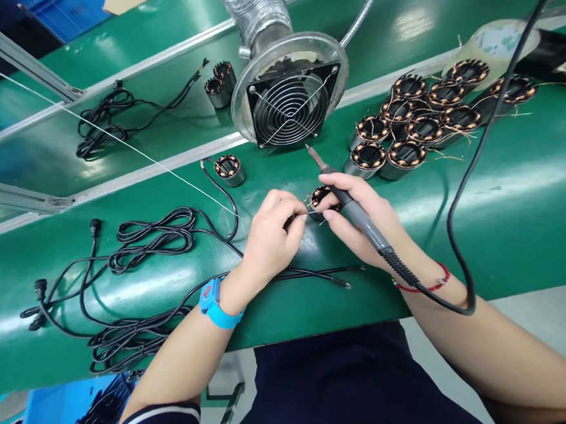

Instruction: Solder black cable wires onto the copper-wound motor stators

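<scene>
My left hand (pixel 272 235), with a blue watch at the wrist, is closed in a pinch on a thin wire (pixel 313 212); something dark shows between its fingers. My right hand (pixel 368 216) holds a soldering iron (pixel 361 222), whose tip points away from me toward the fan. The thumb and fingertips of that hand are also close around a motor stator (pixel 319 198) with copper windings, partly hidden behind them. The wire spans the short gap between both hands. A black cord runs from the iron over my right forearm.
Several stators (pixel 406 156) with loose wire ends stand at the right. A fume extractor fan (pixel 289 108) stands ahead. One stator (pixel 229 169) with a cable sits left of it. Coiled black cables (pixel 153 237) lie at the left. A white solder wire (pixel 163 165) stretches across the upper left.
</scene>
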The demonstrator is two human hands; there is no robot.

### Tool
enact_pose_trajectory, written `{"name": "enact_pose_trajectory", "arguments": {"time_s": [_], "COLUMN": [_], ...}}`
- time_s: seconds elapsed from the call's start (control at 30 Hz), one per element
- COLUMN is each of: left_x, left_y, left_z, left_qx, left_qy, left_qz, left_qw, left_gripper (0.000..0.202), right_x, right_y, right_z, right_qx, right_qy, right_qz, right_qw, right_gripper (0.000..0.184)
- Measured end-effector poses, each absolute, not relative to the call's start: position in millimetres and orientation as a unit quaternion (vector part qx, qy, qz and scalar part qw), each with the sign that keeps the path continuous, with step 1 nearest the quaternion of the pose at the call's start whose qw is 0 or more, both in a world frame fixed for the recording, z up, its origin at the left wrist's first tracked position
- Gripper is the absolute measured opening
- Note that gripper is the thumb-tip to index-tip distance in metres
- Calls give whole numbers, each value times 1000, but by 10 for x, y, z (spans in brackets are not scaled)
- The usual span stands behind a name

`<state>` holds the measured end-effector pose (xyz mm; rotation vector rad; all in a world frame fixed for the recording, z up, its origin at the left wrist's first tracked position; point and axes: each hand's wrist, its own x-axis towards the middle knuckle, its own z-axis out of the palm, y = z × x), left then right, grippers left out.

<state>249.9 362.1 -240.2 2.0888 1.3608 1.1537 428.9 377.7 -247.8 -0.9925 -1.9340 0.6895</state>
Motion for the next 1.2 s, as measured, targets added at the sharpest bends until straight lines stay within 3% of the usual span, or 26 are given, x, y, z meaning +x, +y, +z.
{"name": "enact_pose_trajectory", "arguments": {"time_s": [0.17,0.3,0.67,0.83,1.07,1.2], "left_x": [2468,2464,2513,2547,2599,2612], "left_y": [3660,3689,3633,3606,3595,3592], "left_z": [-2387,-2404,-2397,-2423,-2425,-2403], "left_qx": [669,625,591,566,520,510], "left_qy": [547,558,547,559,583,586], "left_qz": [401,411,427,414,404,408], "left_qw": [303,360,412,442,476,480], "left_gripper": [16,12,10,8,8,9], "right_x": [4403,4305,4422,4496,4577,4576], "right_y": [3821,3884,3725,3485,3321,3307], "right_z": [-2453,-2503,-2365,-2337,-2575,-2605], "right_qx": [-337,-373,-392,-411,-313,-318], "right_qy": [-837,-822,-826,-773,-750,-727], "right_qz": [228,177,135,146,138,144], "right_qw": [366,392,383,460,566,592], "right_gripper": [50,43,43,39,29,27]}}
